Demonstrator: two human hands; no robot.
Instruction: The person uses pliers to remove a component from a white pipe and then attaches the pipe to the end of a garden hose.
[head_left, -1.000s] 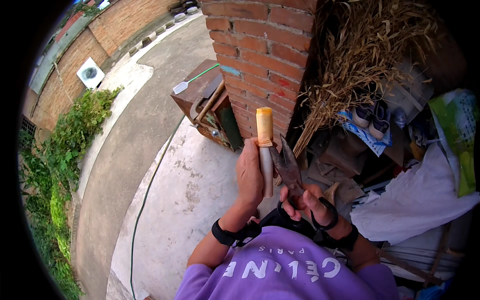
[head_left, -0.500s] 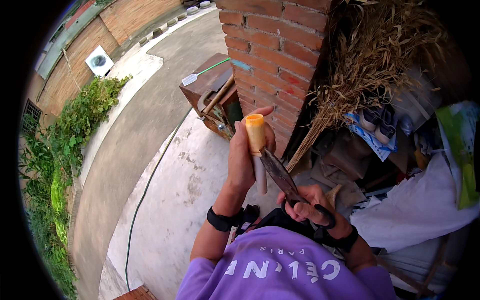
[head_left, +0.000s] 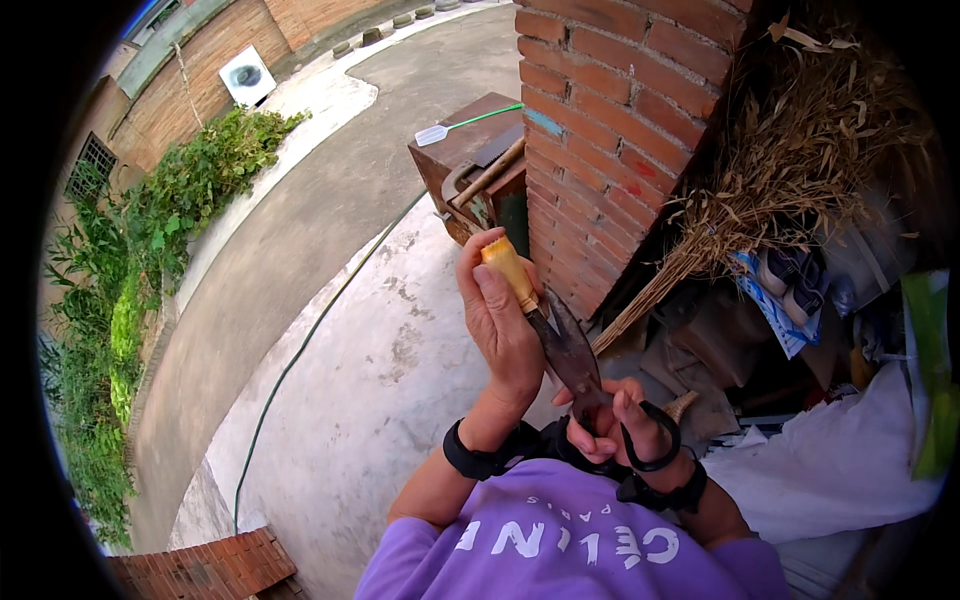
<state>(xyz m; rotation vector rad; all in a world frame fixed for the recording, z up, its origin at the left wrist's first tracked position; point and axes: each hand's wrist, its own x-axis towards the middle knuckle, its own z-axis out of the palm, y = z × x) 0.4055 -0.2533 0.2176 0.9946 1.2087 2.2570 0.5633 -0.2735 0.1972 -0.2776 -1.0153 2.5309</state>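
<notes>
My left hand (head_left: 500,330) is closed around a short cylinder with a yellow-orange upper section (head_left: 508,268); its paler lower part, seen earlier, is now hidden. My right hand (head_left: 620,425) grips old dark metal shears (head_left: 572,362) by their looped handles. Their blades reach up beside my left hand, one tip at the lower edge of the yellow section. Black straps circle both wrists.
Beyond are a brick pillar (head_left: 610,120) and a rusty box (head_left: 452,150) with a green fly swatter and tools. Dried stalks (head_left: 800,170), shoes (head_left: 785,280) and white sacking (head_left: 820,450) crowd the right. A hose (head_left: 318,322) crosses the concrete; plants grow left.
My left hand has tilted the cylinder toward the upper left and now covers more of it. The shears stay against it. The whole view has shifted, showing more brickwork at lower left.
</notes>
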